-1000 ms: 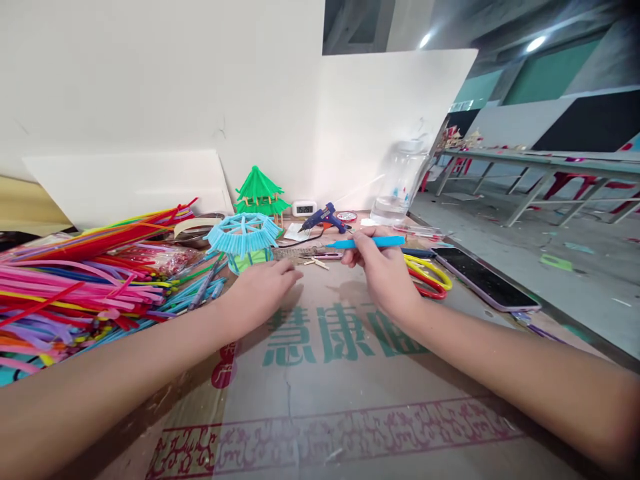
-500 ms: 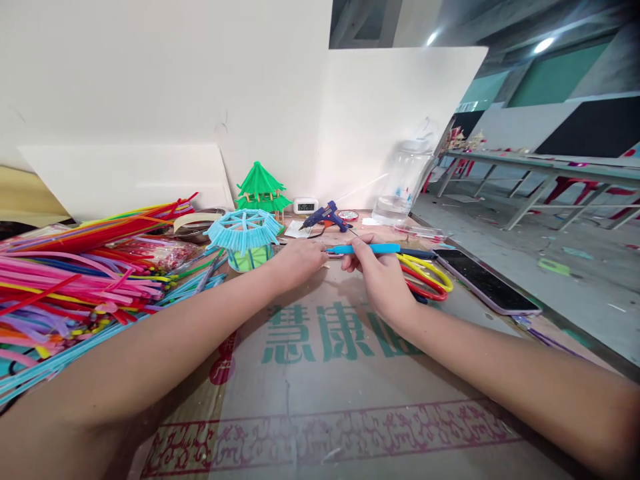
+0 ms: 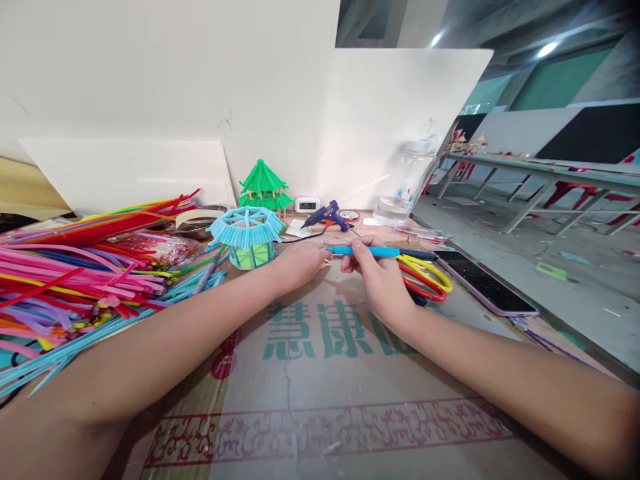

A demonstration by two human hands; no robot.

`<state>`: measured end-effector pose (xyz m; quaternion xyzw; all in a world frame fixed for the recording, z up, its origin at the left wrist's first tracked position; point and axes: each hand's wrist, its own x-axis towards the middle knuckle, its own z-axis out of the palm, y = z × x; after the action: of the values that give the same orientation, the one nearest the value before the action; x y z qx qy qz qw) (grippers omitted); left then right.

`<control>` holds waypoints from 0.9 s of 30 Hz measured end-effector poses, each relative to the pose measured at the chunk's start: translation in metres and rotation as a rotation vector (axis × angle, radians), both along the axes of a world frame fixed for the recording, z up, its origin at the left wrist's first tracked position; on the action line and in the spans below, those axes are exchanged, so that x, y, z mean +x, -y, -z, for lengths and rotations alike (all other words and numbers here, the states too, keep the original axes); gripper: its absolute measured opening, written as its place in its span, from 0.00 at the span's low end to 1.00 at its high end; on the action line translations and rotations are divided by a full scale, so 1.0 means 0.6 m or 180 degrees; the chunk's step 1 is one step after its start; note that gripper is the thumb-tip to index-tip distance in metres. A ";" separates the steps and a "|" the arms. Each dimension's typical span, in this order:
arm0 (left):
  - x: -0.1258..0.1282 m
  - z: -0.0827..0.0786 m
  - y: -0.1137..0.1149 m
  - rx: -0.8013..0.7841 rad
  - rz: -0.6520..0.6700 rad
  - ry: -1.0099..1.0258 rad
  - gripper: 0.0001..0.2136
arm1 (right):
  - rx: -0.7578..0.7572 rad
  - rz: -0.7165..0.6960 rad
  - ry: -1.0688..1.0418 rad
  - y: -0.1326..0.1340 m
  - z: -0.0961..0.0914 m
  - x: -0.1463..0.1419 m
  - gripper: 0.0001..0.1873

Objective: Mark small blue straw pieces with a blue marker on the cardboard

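Observation:
My right hand [image 3: 383, 283] is closed round a slim blue pen-like tool [image 3: 384, 252], which lies level with its thin end pointing left. Close by on the left is my left hand [image 3: 299, 268], its fingers pinched together at the tool's tip. What those fingers hold is too small and covered to make out. Just beyond my left wrist stands a small round model [image 3: 245, 233] with a light-blue fuzzy roof and green walls. Yellow [image 3: 433, 270] and red [image 3: 425, 288] looped handles lie beside my right hand, their other ends hidden.
Bundles of coloured pipe cleaners [image 3: 90, 280] cover the left side. Behind are a green-roofed pagoda model [image 3: 263, 183], a small clock [image 3: 307, 205], a blue glue gun [image 3: 327, 217] and a clear bottle [image 3: 405, 180]. A phone [image 3: 485, 283] lies at the right table edge.
The view has shifted slightly. Both hands keep nearly the same place and grip, and the blue tool stays at my left fingertips.

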<state>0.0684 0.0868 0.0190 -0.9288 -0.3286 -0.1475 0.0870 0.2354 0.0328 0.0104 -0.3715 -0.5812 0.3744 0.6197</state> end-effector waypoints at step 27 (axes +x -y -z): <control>-0.140 0.027 0.170 -0.0949 -0.1040 0.0527 0.15 | -0.0790 -0.2082 0.0601 0.039 0.000 -0.009 0.16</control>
<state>-0.0155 -0.0152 0.0028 -0.8506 -0.4987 -0.1570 -0.0557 0.2300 0.0094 0.0106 -0.2713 -0.6741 0.5846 0.3608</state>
